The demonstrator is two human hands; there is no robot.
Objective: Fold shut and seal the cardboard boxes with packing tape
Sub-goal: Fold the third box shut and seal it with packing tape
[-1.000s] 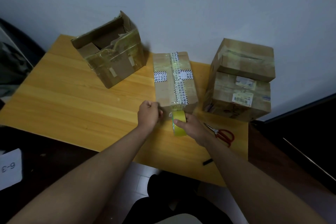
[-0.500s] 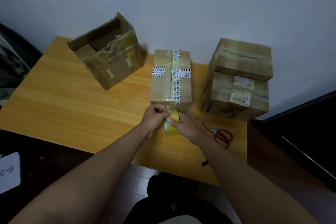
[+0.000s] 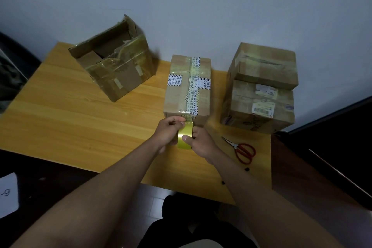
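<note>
Middle box (image 3: 188,86), flaps closed, printed tape strips crossing its top, sits on the wooden table (image 3: 80,123) near the back wall. Yellow tape roll (image 3: 185,137) is held on edge against the box's near face, just below its top edge. Right hand (image 3: 201,142) grips the roll, thumb across its outer face. Left hand (image 3: 171,131) has fingers curled at the roll's upper edge by the box's near corner; it appears to pinch the tape end, though the contact itself is too small to confirm. Open box (image 3: 114,66), flaps up, stands to the left, well apart. Two stacked taped boxes (image 3: 261,86) stand to the right. Red-handled scissors (image 3: 241,150) lie in front of the stack.
</note>
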